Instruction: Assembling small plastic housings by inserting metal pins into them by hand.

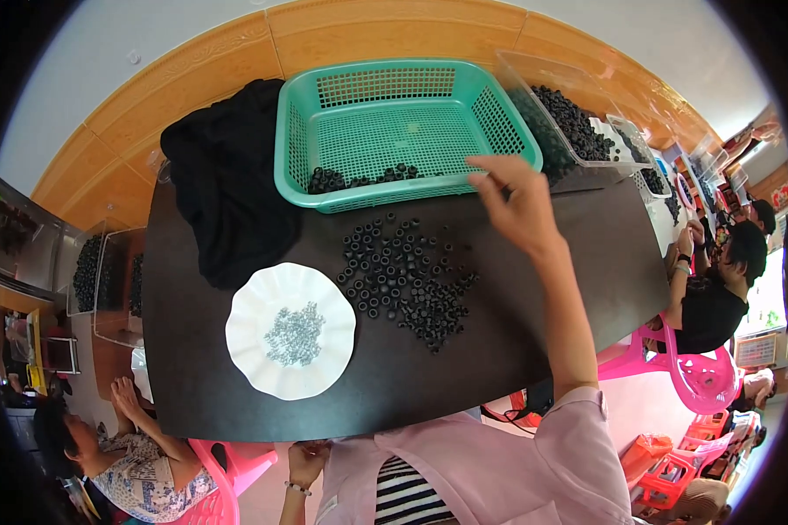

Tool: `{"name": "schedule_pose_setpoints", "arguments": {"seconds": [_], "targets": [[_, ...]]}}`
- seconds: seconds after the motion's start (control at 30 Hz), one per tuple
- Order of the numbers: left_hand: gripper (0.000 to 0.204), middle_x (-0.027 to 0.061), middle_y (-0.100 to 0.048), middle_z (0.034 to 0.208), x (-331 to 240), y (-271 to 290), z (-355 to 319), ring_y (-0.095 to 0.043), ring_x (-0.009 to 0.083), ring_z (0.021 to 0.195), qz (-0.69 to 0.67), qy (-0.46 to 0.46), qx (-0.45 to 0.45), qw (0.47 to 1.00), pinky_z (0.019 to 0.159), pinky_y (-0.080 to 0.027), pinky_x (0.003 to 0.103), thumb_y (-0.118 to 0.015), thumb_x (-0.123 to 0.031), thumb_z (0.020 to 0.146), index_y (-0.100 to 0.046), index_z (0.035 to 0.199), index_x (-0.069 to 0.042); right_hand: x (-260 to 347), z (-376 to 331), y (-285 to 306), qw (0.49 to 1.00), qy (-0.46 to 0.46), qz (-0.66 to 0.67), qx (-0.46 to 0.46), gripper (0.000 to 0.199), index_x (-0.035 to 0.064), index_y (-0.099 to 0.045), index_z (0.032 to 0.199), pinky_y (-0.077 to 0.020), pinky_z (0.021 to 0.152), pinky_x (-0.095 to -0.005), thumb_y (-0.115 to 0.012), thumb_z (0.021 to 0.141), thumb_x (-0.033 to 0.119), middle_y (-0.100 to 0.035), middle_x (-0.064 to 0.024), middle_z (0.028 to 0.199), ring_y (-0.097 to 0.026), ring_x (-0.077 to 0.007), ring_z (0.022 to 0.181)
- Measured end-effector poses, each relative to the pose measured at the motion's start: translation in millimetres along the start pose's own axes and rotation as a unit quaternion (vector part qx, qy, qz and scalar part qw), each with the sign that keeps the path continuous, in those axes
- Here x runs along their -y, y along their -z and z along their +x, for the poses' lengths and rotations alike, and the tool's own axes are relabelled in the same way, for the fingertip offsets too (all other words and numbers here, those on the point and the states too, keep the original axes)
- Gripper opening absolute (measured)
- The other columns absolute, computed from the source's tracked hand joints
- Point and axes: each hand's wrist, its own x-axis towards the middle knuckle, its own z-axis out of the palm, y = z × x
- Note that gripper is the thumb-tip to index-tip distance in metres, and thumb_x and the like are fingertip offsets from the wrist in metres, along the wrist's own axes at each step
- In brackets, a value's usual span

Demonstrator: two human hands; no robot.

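My right hand (518, 203) is over the near right rim of a green mesh basket (293, 166), index finger pointing left and thumb apart from it. Nothing that I can make out is between them. Several small black ring-shaped pieces (359, 178) lie along the basket's near side. On the dark table, more black ring-like pieces (403, 271) are spread in a loose heap. A white scalloped plate (258, 372) holds a pile of small clear beads (295, 334). Below the table's near edge is my left hand (309, 460), fingers curled; what they hold, if anything, is hidden.
Black cloth (232, 175) lies left of the basket. To its right, a clear plastic bin (578, 171) holds many black pieces. Clear bins (105, 271) stand at the far left. People sit on both sides, with a pink chair (700, 376) at the right.
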Motion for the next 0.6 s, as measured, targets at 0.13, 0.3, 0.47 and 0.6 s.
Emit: {"name": "schedule_pose_setpoints", "arguments": {"seconds": [0.13, 0.3, 0.47, 0.6], "targets": [[0.008, 0.0009, -0.061, 0.073, 6.9, 1.6, 16.8, -0.056, 0.0063, 0.073, -0.033, 0.012, -0.009, 0.999, 0.060, -0.045, 0.021, -0.066, 0.004, 0.075, -0.061, 0.077, 0.000, 24.3, -12.7, -14.6, 0.993, -0.017, 0.058, 0.100, 0.019, 0.0006, -0.065, 0.102, -0.0475, 0.061, -0.0267, -0.066, 0.083, 0.003, -0.065, -0.0104, 0.093, -0.059, -0.0161, 0.071], [0.017, 0.0043, -0.063, 0.078, -4.0, 16.6, 19.0, -0.061, 0.0127, 0.077, 0.013, 0.029, 0.100, 0.994, 0.064, -0.051, 0.023, -0.067, 0.004, 0.074, -0.058, 0.088, 0.001, 37.9, -18.4, -9.6, 0.991, -0.039, 0.078, 0.102, 0.017, 0.0002, -0.064, 0.099, -0.0479, 0.060, -0.0272, -0.064, 0.082, 0.000, -0.064, -0.0100, 0.094, -0.059, -0.0182, 0.070], [0.031, 0.0114, -0.068, 0.093, -4.9, 34.8, 13.8, -0.065, 0.0227, 0.085, 0.072, 0.078, 0.117, 0.987, 0.070, -0.054, 0.029, -0.068, -0.003, 0.072, -0.060, 0.102, 0.004, 27.5, -28.8, -16.7, 0.977, 0.007, 0.009, 0.214, 0.016, 0.0040, -0.065, 0.095, -0.0495, 0.062, -0.0334, -0.061, 0.081, 0.000, -0.063, -0.0107, 0.089, -0.062, -0.0262, 0.072], [0.029, 0.0134, -0.068, 0.093, -63.3, 34.1, -9.4, -0.065, 0.0266, 0.085, 0.319, -0.030, 0.063, 0.945, 0.073, -0.054, 0.035, -0.062, -0.009, 0.073, -0.064, 0.099, 0.001, 14.1, -33.8, -22.3, 0.968, -0.019, -0.032, 0.249, 0.015, 0.0050, -0.065, 0.094, -0.0496, 0.066, -0.0378, -0.059, 0.080, 0.001, -0.062, -0.0117, 0.088, -0.062, -0.0306, 0.076]]}}
